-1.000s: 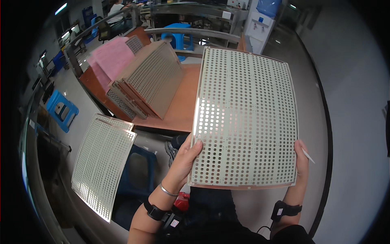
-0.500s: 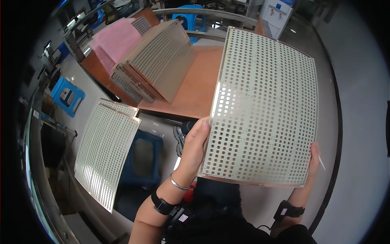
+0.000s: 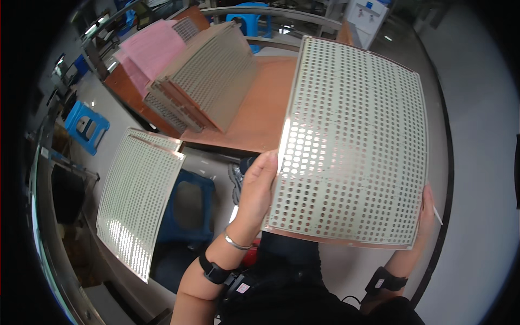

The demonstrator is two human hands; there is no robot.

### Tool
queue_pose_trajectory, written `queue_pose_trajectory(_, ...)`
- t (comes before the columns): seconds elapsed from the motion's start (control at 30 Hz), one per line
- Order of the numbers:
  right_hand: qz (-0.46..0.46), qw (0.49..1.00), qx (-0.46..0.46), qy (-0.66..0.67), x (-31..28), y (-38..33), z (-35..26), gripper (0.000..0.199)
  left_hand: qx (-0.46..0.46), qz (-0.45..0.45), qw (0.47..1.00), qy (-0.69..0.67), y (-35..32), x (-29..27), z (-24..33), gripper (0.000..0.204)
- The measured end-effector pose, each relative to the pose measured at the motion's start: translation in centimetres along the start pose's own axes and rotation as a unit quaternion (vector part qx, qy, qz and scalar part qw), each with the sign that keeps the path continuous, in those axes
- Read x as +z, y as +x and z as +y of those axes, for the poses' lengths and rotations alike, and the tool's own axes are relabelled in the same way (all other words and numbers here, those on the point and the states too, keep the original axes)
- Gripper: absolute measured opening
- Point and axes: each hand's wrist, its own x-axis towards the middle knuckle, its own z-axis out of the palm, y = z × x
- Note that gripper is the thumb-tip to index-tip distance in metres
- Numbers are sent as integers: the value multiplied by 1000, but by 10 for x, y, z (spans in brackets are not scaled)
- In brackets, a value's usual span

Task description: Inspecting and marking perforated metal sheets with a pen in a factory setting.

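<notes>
A large pale circuit board panel (image 3: 360, 141), with rows of shiny round pads and a copper-coloured border, is held up before me, slightly bowed. My left hand (image 3: 260, 176) closes on its left edge, thumb on the front and the other fingers mostly hidden behind. Along the lower right edge, my right hand (image 3: 426, 219) grips the panel, its fingers partly hidden behind it. A thin white pointed stick (image 3: 438, 215) juts out beside that hand; how it is held cannot be seen.
Similar panels (image 3: 138, 200) lie at the left, above a blue stool (image 3: 189, 203). Beyond, several panels (image 3: 214, 76) stand upright on a brown board surface (image 3: 260, 108), beside pink sheets (image 3: 154, 49). A grey wall (image 3: 482, 162) runs along the right.
The panel has tilted a little, its lower right edge shifting right with my right hand. The bright reflection on its left part has grown. Both hands keep their hold.
</notes>
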Motion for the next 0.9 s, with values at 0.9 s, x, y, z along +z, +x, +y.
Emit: queue_pose_trajectory(0.9, -34, 999, -20, -22, 8, -7, -13, 33, 54, -5, 995, 80, 15, -19, -9, 30)
